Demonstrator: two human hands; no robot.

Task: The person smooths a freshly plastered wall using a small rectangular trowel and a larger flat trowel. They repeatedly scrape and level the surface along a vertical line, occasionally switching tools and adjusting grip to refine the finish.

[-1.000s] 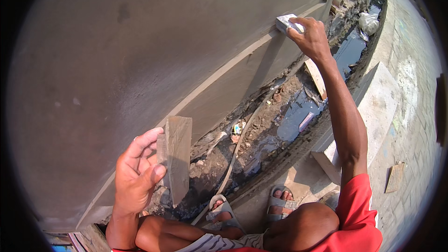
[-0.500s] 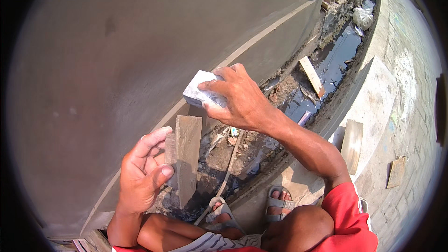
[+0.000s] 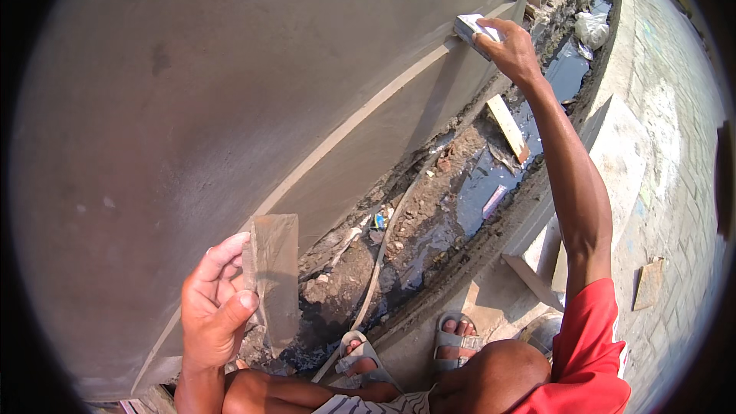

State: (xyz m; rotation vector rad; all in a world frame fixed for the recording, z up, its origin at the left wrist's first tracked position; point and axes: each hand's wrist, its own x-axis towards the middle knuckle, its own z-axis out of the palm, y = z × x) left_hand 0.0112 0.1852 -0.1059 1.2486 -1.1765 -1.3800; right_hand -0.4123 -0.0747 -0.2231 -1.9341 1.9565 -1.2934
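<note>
A grey, mortar-stained wooden float (image 3: 277, 284), a flat board with a narrow strip grip, stands nearly upright in my left hand (image 3: 215, 295). The fingers and thumb close round its strip, close to the lower wall. At the far right, my right arm stretches out and my right hand (image 3: 512, 47) grips a white block (image 3: 474, 31) with grey sides, perhaps foam. This block is at the pale ledge (image 3: 353, 119) running along the grey plastered wall (image 3: 192, 92). Whether its underside presses on the ledge is hidden.
Below the wall runs a ditch with dark water (image 3: 479, 192), rubble and a loose plank (image 3: 507, 129). A thin hose or rod (image 3: 376, 280) crosses it. My sandalled feet (image 3: 458, 337) are beside the ditch. To the right are a pale slab (image 3: 617, 153) and paving (image 3: 682, 199).
My right hand has carried the white block away from me and rightward, to the far part of the ledge. My left hand has shifted slightly left and down with the wooden float.
</note>
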